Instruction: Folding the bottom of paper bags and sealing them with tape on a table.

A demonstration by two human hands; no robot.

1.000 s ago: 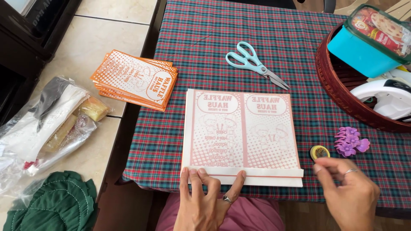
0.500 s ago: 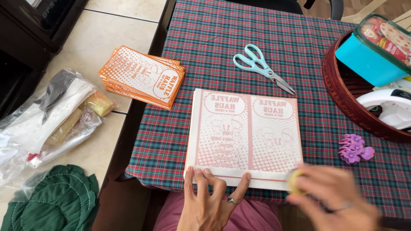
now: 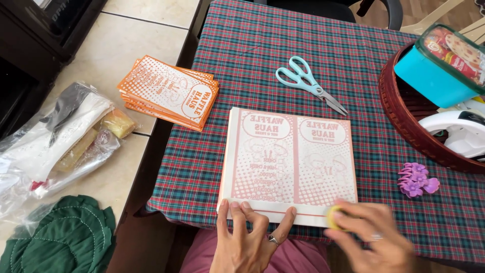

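While left hand [image 3: 250, 242] pins paper stack [image 3: 290, 164], fingers spread, right hand [image 3: 371, 242] blurred w/ yellow disc [image 3: 333, 217]

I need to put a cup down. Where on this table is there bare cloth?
Bare checked tablecloth lies behind the scissors, and between the orange bag stack and the white sheets. It is crowded at the basket, hair clip and both hands.

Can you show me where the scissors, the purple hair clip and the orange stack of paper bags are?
scissors [image 3: 309, 83], head view, near the pivot.
purple hair clip [image 3: 416, 180], head view, its middle.
orange stack of paper bags [image 3: 169, 92], head view, top bag.
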